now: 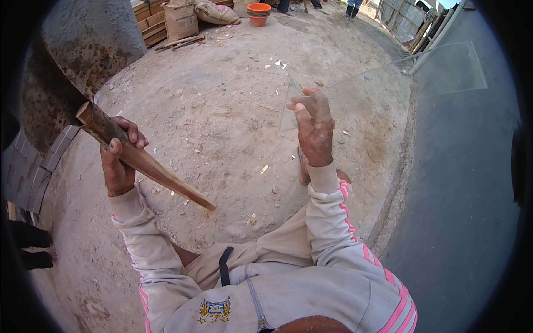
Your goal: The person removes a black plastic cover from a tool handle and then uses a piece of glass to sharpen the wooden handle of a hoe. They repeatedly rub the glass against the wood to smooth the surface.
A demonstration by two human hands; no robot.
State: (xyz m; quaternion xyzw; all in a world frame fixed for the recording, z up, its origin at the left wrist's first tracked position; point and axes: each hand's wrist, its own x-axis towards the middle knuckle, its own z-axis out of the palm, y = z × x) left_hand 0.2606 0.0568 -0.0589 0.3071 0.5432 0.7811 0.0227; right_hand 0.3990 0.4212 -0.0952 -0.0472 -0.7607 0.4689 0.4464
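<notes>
Fingers of your left hand [117,173] are curled most of the way around a tapering wooden handle [166,176], thumb lying along its near side, gripping it close to its thick upper end, while its narrow end slants down toward your lap over the dirt ground [239,144]. Rusty metal [53,102] stands just beyond that thick end; you cannot tell from this view whether the two are joined. Your right hand [316,133] is raised in front of you, thumb and fingers nearly closed in a pinch on the left part of a clear sheet [452,69], which reaches away to the right across the grey wall [461,200]. Farther off sit an orange bucket [259,15] and an upright sack [180,21], with grey blocks [28,172] stacked at far left.
</notes>
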